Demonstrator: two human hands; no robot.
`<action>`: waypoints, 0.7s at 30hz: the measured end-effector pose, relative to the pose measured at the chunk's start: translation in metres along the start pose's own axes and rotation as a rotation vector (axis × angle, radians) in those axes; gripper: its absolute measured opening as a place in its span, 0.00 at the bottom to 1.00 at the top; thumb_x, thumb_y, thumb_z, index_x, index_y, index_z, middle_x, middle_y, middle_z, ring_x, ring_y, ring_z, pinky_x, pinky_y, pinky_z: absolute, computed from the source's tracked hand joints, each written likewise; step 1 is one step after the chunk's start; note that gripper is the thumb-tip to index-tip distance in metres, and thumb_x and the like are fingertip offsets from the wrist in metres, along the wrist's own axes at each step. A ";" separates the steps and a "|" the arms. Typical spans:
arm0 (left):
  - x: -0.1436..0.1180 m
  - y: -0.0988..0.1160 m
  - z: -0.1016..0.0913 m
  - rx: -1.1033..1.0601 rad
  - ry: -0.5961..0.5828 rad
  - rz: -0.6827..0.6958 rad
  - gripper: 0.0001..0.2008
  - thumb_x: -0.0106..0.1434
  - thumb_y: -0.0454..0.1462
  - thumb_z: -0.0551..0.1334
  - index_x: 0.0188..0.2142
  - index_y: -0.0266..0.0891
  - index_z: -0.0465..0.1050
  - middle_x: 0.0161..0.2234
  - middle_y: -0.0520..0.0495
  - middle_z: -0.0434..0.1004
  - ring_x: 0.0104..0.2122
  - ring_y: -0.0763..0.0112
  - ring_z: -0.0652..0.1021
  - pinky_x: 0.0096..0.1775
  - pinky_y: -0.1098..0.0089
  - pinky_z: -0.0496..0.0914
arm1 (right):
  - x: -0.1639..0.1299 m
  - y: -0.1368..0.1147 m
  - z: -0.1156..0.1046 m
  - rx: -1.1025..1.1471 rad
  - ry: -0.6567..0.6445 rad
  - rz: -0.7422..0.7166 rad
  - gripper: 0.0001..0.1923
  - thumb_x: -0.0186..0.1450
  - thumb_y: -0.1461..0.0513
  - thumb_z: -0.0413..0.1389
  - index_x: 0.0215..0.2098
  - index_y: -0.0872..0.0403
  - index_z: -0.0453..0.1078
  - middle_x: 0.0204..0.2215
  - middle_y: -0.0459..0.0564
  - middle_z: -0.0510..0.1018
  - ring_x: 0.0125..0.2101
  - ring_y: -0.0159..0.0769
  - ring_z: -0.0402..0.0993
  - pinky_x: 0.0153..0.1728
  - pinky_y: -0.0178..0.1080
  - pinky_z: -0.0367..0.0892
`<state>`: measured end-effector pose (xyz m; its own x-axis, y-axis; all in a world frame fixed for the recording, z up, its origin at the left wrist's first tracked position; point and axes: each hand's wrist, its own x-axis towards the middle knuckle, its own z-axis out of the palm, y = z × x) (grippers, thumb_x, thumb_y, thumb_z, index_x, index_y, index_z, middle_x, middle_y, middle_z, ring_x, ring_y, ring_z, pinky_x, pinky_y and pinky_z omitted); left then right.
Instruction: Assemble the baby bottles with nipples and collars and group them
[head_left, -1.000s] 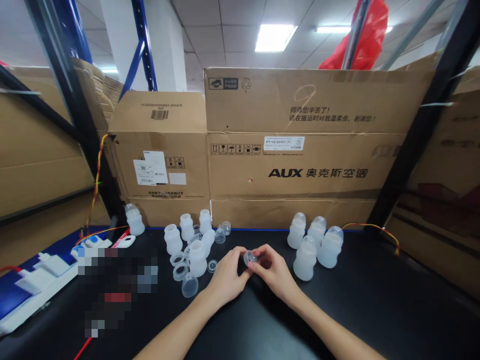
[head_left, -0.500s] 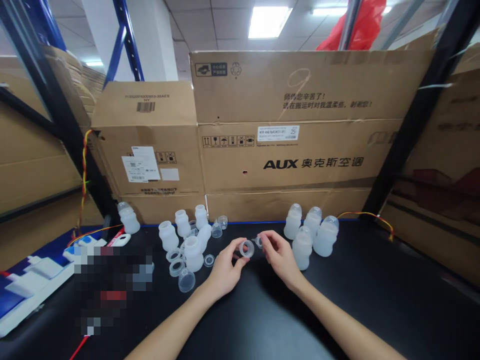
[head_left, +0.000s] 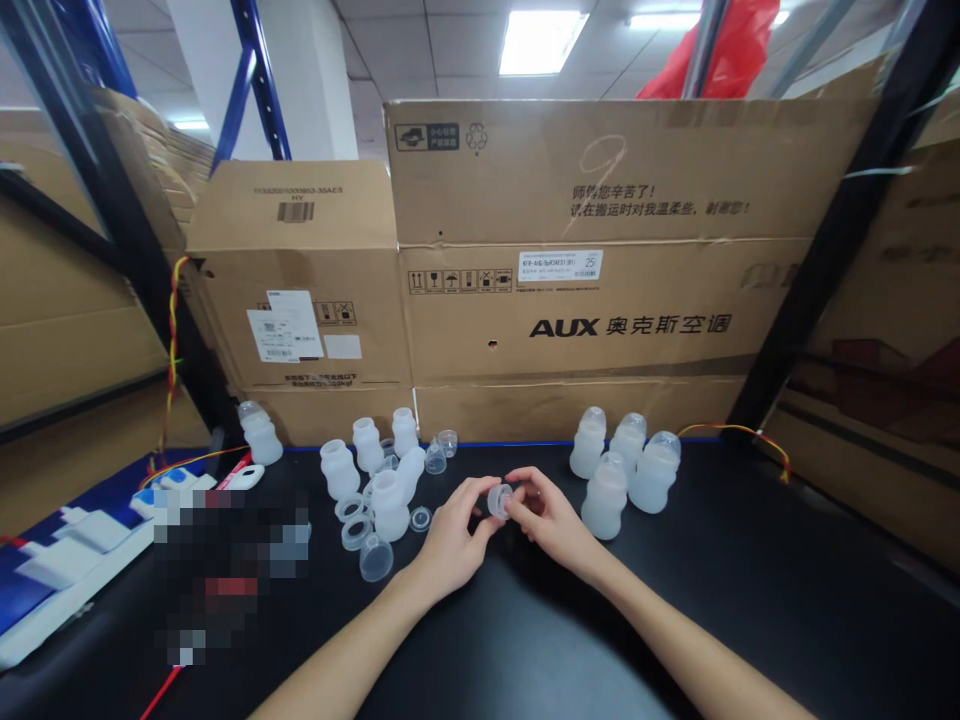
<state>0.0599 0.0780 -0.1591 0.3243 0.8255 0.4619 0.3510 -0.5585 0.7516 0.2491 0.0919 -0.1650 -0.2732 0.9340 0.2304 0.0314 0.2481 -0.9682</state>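
Between thumb and fingers, my left hand [head_left: 459,525] grips a translucent collar ring [head_left: 498,501]. My right hand [head_left: 551,520] is closed at the ring's right side, its fingertips pressed to the opening. A small clear teat is pinched there, now mostly hidden by the fingers and the ring. To the left of my hands stand several open baby bottles [head_left: 390,508], with one lying among them. Loose rings [head_left: 357,532] and clear domed caps [head_left: 376,558] lie around these. Nearest my right hand is a group of capped bottles [head_left: 604,498].
Another capped bottle [head_left: 260,436] stands at the far left. A white power strip [head_left: 90,570] with plugs and a red cable run along the left side. Large cardboard [head_left: 465,350] walls off the back of the black table [head_left: 720,590], between dark shelf posts [head_left: 795,250].
My right hand has moved left, bringing the teat up to the ring. The ring has turned slightly in my left hand. The view has shifted a little.
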 end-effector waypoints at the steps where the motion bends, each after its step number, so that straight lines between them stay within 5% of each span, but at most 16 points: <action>1: -0.001 0.002 -0.001 0.016 -0.016 0.020 0.20 0.67 0.34 0.62 0.57 0.51 0.69 0.54 0.50 0.73 0.51 0.68 0.75 0.50 0.67 0.74 | 0.000 -0.001 -0.001 -0.004 -0.013 0.004 0.29 0.62 0.45 0.63 0.49 0.56 0.64 0.29 0.44 0.71 0.23 0.25 0.64 0.22 0.28 0.60; 14: -0.009 0.004 -0.004 0.238 -0.017 0.230 0.28 0.63 0.28 0.65 0.60 0.53 0.69 0.57 0.47 0.68 0.60 0.61 0.67 0.62 0.54 0.69 | -0.003 -0.003 0.003 0.087 -0.211 0.085 0.18 0.62 0.53 0.58 0.39 0.61 0.69 0.25 0.49 0.76 0.23 0.31 0.73 0.26 0.32 0.70; 21: -0.008 0.008 -0.003 0.252 -0.073 0.330 0.33 0.64 0.26 0.62 0.64 0.55 0.63 0.57 0.47 0.70 0.61 0.60 0.66 0.62 0.52 0.69 | -0.008 -0.007 0.006 0.156 -0.124 0.019 0.11 0.57 0.61 0.58 0.35 0.57 0.64 0.24 0.44 0.75 0.24 0.28 0.73 0.28 0.31 0.70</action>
<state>0.0574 0.0672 -0.1553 0.5136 0.5961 0.6172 0.4188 -0.8019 0.4261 0.2448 0.0812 -0.1606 -0.3908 0.8967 0.2076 -0.1089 0.1790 -0.9778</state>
